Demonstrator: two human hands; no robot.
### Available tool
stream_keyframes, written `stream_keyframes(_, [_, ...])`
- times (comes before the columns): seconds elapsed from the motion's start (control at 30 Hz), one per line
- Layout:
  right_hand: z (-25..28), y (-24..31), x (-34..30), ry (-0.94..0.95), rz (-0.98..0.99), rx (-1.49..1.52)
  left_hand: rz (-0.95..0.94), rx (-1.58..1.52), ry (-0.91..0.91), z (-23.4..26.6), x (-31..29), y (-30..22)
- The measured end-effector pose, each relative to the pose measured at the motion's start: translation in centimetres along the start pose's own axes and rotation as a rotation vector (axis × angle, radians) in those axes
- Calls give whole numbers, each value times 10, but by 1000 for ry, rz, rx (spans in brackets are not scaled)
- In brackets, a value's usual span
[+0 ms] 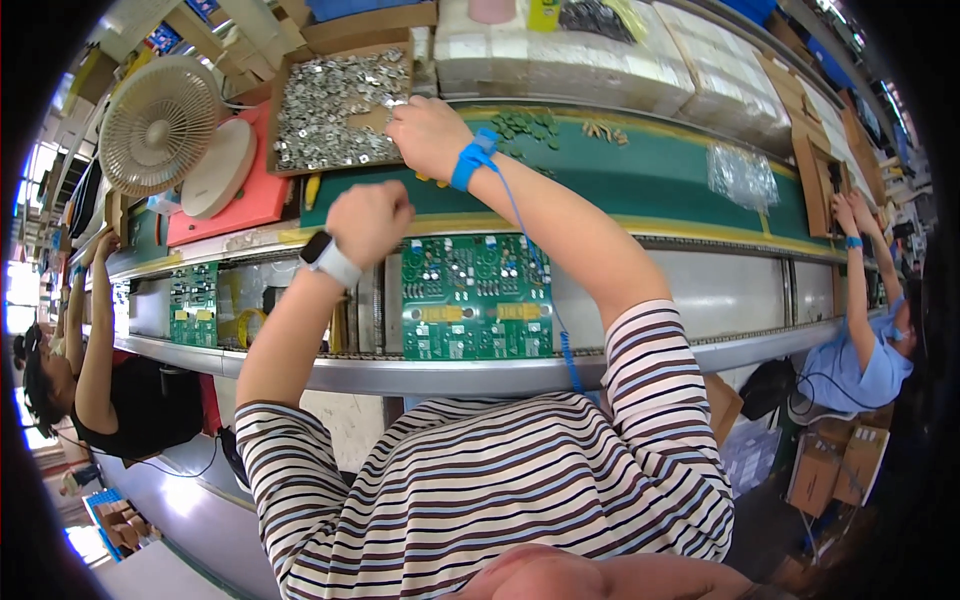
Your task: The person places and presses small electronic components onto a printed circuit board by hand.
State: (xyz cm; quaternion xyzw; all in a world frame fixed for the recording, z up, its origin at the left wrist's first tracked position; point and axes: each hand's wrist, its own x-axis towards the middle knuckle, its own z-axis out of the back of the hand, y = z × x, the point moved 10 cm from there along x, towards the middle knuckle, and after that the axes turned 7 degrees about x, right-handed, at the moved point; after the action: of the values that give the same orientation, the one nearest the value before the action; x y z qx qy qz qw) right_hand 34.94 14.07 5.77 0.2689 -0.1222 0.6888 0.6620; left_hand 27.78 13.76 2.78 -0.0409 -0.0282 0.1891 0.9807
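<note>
My right hand (430, 138) reaches to the right edge of a shallow cardboard box (352, 42) filled with small silvery metal parts (325, 108). Its fingers are bent together at the parts; what they pinch, if anything, is hidden. A blue wrist strap (472, 160) with a coiled cord circles that wrist. My left hand (370, 222) hovers over the front of the green bench, fingers curled, and I cannot make out what is in them. A watch with a pale band (330, 258) is on the left wrist. Below the hands, a green circuit board with components (476, 298) lies on the rail line.
A fan (160, 125) stands at left beside a red board (262, 195). Small dark green discs (525, 125), tan pieces (603, 132) and a clear plastic bag (740, 178) lie on the bench (650, 180). Another board (193, 305) sits leftward. People work at both sides.
</note>
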Motion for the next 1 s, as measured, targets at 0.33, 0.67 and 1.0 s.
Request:
stream_keyframes(0.33, [-69,-22,64,-50,-72,-70,200,79,-292,8,99,123])
stream_keyframes(0.67, [-56,-29,57,92,-73,36,62,-26,-189,-2,103,118])
stream_keyframes(1.0, [-21,-55,14,61,-578,911,149,-124,-374,27,86,114])
